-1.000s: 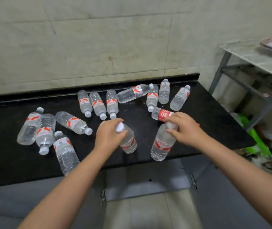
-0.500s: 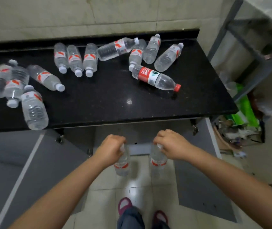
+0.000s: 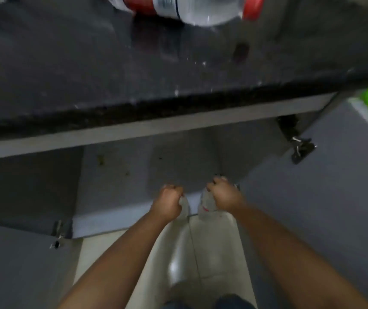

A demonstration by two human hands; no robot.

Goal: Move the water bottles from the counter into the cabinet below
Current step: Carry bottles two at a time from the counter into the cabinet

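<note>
From the head view, the person looks straight down past the front edge of the dark bench [image 3: 89, 70]. Under it the cabinet [image 3: 134, 175] stands open, with a grey door swung out on each side.

The left hand [image 3: 167, 204] has its fingers curled tight round the top of a clear water bottle [image 3: 184, 207]. The right hand [image 3: 223, 196] grips the top of a second water bottle [image 3: 206, 205] the same way. A bit of red label shows on that one. Both bottles hang upright, side by side, just at the front lip of the cabinet floor. They look like they are not set down yet, but the picture is blurry so it is hard to be sure.

One more bottle with a red label and red cap [image 3: 189, 7] lies on its side on the bench, near the top of the picture.

The bottles look full, so they are likely a little heavy. The plastic is thin and smooth and may squash or slip. The neck under the cap is the stiff part, so that is a good place to hold. They should go down flat on their bottoms, or they may tip and roll
</note>
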